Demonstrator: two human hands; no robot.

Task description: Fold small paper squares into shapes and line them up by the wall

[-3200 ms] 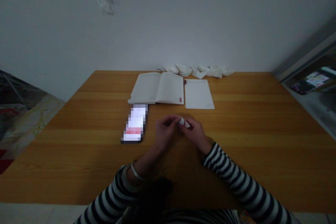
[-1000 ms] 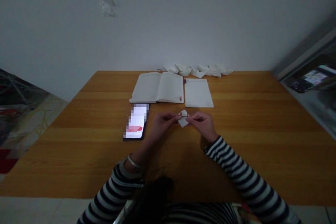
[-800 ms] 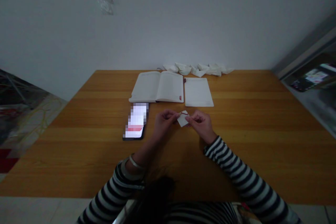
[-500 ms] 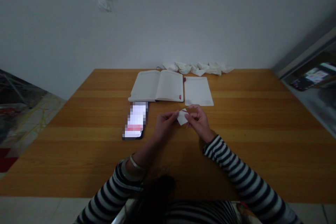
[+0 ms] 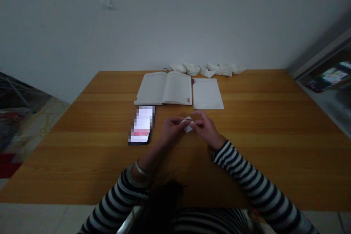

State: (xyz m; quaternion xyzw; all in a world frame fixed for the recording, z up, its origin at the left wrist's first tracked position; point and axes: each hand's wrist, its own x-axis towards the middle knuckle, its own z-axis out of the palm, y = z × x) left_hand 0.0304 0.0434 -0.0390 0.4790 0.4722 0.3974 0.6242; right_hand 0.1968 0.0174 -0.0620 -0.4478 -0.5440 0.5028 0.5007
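In the head view, the left hand (image 5: 170,129) and the right hand (image 5: 207,128) each pinched a small folded white paper (image 5: 188,129) between thumb and fingers, over the wooden table (image 5: 263,168). Beyond lay an open notebook (image 5: 177,88) and a loose sheet (image 5: 207,94).

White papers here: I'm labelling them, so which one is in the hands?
The small white piece pinched between the left hand and right hand; the loose sheet, open notebook and crumpled white pieces lie on the table beyond.
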